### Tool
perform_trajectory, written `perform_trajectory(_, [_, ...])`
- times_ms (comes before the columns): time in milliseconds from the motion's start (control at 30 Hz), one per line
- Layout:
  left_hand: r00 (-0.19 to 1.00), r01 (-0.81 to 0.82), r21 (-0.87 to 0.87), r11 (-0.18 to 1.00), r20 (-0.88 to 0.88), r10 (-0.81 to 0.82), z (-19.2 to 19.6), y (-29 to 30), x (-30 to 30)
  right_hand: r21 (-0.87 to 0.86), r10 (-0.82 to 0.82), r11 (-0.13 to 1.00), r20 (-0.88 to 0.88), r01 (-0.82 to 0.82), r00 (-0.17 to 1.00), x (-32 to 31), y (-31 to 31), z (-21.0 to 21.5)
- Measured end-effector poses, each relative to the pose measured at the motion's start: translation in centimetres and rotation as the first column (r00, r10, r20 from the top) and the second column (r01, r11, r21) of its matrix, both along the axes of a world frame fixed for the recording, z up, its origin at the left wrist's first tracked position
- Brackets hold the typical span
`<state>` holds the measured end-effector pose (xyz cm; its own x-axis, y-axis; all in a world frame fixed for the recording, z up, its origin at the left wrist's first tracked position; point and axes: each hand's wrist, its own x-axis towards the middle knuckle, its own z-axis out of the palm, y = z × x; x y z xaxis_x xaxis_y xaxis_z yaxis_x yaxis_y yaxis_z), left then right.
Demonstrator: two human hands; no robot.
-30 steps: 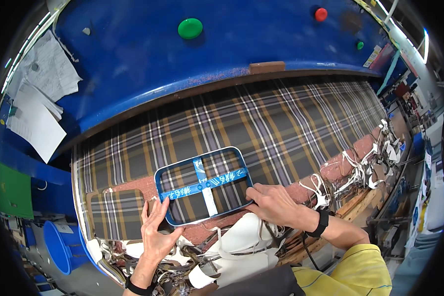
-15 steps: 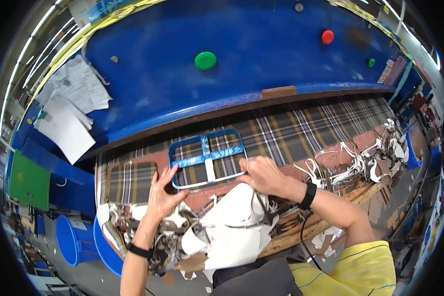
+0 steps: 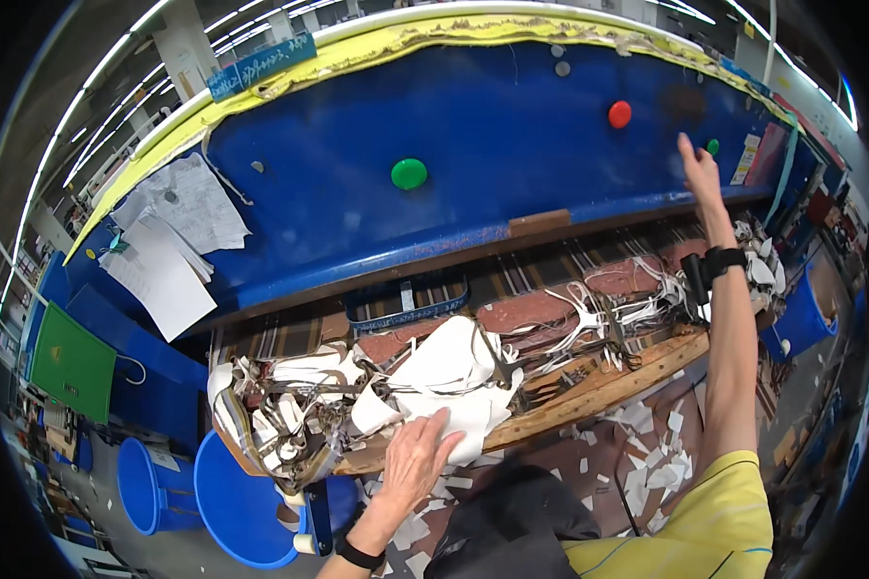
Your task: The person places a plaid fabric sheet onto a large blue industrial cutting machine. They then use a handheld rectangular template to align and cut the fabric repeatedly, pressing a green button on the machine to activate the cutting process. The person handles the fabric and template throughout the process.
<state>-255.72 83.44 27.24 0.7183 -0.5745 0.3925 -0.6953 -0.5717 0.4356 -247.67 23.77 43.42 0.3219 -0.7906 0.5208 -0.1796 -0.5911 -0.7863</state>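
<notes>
My right hand (image 3: 704, 177) is raised at the far right before the blue machine panel (image 3: 512, 125), just left of a small green button (image 3: 713, 147). One finger points up; the others are partly hidden, and no held thing shows. Low in the middle, my left hand (image 3: 418, 454) is open, its fingers spread beside white scrap sheet (image 3: 454, 362); whether it touches the sheet, I cannot tell. Under the panel's lower edge, a blue rectangular cutting die with a crossbar (image 3: 407, 315) lies on plaid fabric (image 3: 304, 323), apart from both hands.
White and plaid offcuts (image 3: 290, 410) are heaped along the bench's wooden front edge (image 3: 599, 391). Blue bins (image 3: 246, 502) stand at lower left, another blue bin (image 3: 803, 314) at right. Papers (image 3: 169, 275) hang on the panel's left. White scraps (image 3: 661, 473) litter the floor.
Both hands have left the cutting die. My right hand has risen to the right, before the panel; my left has drawn back toward me. The view has tilted up.
</notes>
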Motion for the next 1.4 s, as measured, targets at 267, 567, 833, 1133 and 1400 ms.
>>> perform_trajectory(267, [0.994,-0.074,-0.137,0.988,0.069,0.084,-2.0,-3.2,-0.6,-0.035,-0.168,0.985,0.008,0.168,0.986,-5.0,-10.0,1.6])
perform_trajectory(567, [0.776,-0.242,0.095,0.966,0.617,0.133,12.5,-7.8,6.8,0.115,-0.109,0.989,0.127,0.094,0.986,-7.9,-1.4,2.6])
perform_trajectory(833, [0.923,-0.263,-0.066,0.962,0.273,0.271,7.2,-2.5,1.1,-0.013,0.155,0.988,0.070,-0.154,0.985,-15.3,5.6,0.3])
perform_trajectory(1133, [0.919,-0.274,-0.135,0.952,0.256,0.300,1.0,-3.1,-1.4,-0.301,0.574,0.673,-0.364,-0.676,0.733,-18.3,24.3,-13.3])
perform_trajectory(1400, [0.808,-0.372,-0.097,0.923,0.455,0.374,0.1,0.3,-2.3,-0.465,0.467,0.635,-0.404,-0.617,0.786,-17.4,28.1,-14.5])
